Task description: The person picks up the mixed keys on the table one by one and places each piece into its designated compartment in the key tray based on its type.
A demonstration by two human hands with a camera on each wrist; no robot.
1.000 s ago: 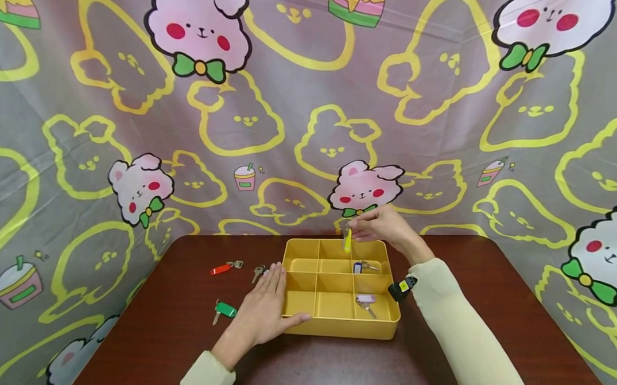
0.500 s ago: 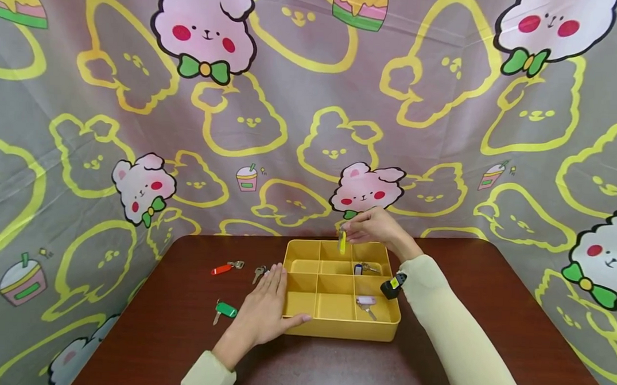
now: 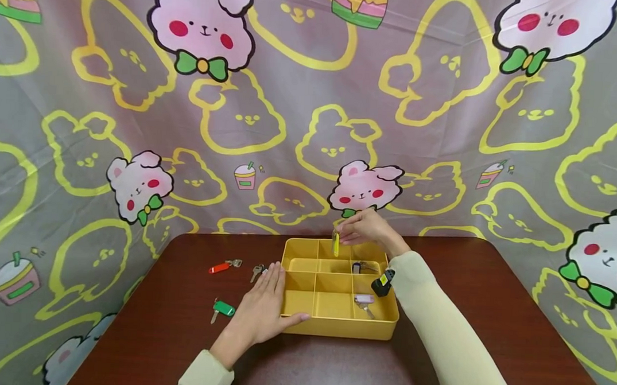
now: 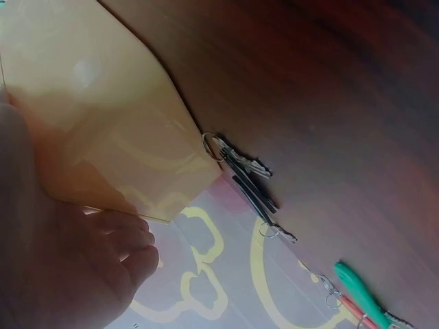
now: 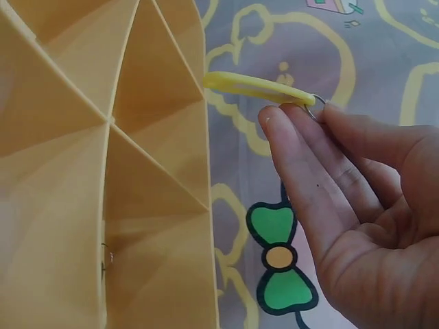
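My right hand (image 3: 366,226) pinches the ring of a yellow key tag (image 3: 336,245) between thumb and fingertips. The tag hangs over the back middle compartment of a yellow divided box (image 3: 339,328). In the right wrist view the tag (image 5: 257,88) sticks out from the fingertips toward the box's rim; any key on its ring is hidden. My left hand (image 3: 261,306) lies against the box's left wall, fingers straight, thumb over the front rim. Inside the right column, a blue-tagged key (image 3: 356,267) lies at the back and a lilac-tagged key (image 3: 364,299) at the front.
Left of the box on the dark table (image 3: 452,336) lie a red-tagged key (image 3: 219,268), a green-tagged key (image 3: 224,308), and keys (image 3: 256,273) partly covered by my left fingers. A patterned curtain (image 3: 290,128) hangs right behind the table.
My right hand has moved a little to the left with the yellow key tag, from near the divider to over the back middle compartment. The left hand has stayed in place on the box.
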